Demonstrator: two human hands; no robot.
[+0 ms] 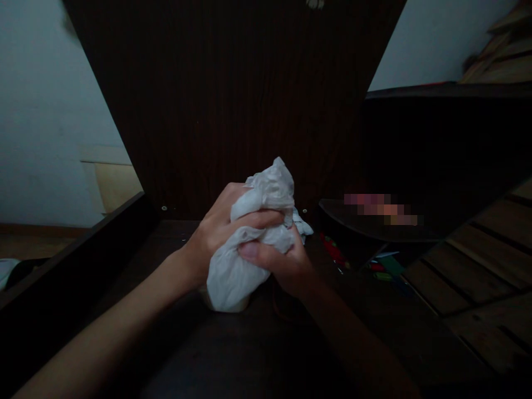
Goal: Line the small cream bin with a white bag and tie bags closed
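A crumpled white plastic bag (236, 277) is bunched up in front of me, above the dark wooden surface (199, 354). My left hand (216, 233) is closed round it from the left, its fingers running across the folds. From the right, my right hand (291, 260) grips the same bag, with the thumb pressed against its front. Part of the bag bulges below the hands and another part sticks up above them. Whatever may be inside the bag is hidden. Some whitish material (302, 224) shows just behind my right hand.
A dark wooden panel (233, 100) rises behind the hands. To the left runs a raised dark edge (75, 249). At the right stands a curved dark shelf (353, 221), with small red and green items (380, 271) beneath it. Wooden slats (482, 277) lie farther right.
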